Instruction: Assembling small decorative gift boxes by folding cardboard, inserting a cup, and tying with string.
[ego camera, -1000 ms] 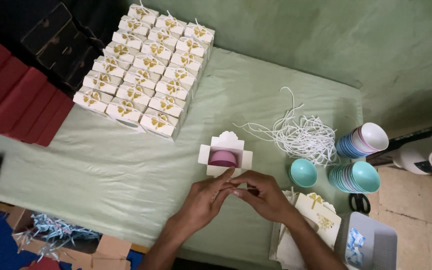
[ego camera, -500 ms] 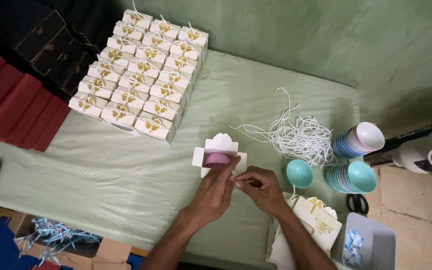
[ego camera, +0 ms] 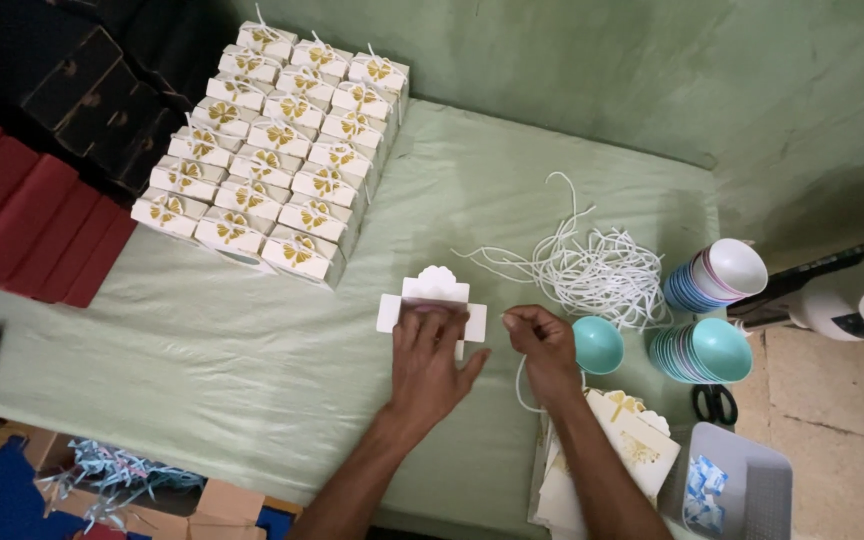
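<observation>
My left hand [ego camera: 432, 365] lies flat on a small open white gift box [ego camera: 430, 294] with scalloped flaps, covering its inside. My right hand [ego camera: 544, 345] is just right of the box, fingers pinched on a thin white cord [ego camera: 520, 385] that loops down beside my wrist. A single teal bowl [ego camera: 597, 344] sits right against my right hand.
Rows of several closed white boxes with gold bows [ego camera: 277, 150] fill the far left of the green cloth [ego camera: 202, 350]. A tangle of white cords [ego camera: 597, 270], two stacks of bowls [ego camera: 712, 275] [ego camera: 702, 350], flat box blanks [ego camera: 632, 450], scissors [ego camera: 715, 403] and a grey tray [ego camera: 742, 490] lie at right.
My left hand moved from working at the box's front edge to pressing flat on top of it, hiding the pink item inside. My right hand drew away to the right with the cord.
</observation>
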